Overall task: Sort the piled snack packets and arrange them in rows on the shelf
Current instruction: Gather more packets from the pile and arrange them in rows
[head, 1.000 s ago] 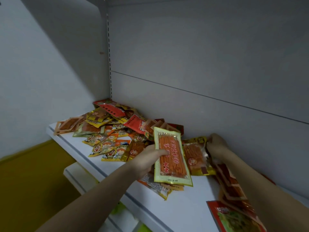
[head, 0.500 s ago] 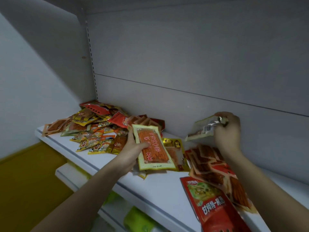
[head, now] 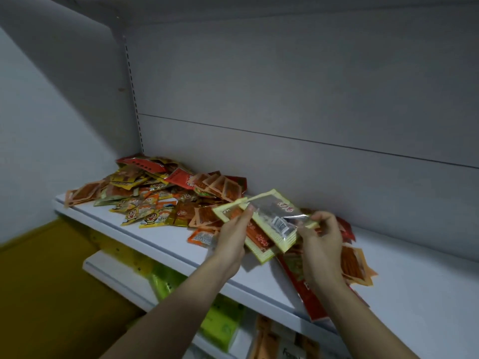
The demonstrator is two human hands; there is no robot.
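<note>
Two matching yellow-edged packets meet above the shelf's front edge

The left hand (head: 234, 235) grips the front-up packet (head: 255, 235), fingers curled round its left long edge. The right hand (head: 320, 235) pinches the back-up packet (head: 276, 220) by its right end, barcode side showing, and lays it overlapping the first. Both long axes run from the shelf's (head: 160, 242) front edge up-left towards the back wall, roughly parallel. My read: stacking needs only a small slide leftwards. The unsorted pile (head: 155, 193) sits at the shelf's left end, nearer the left hand.
</note>
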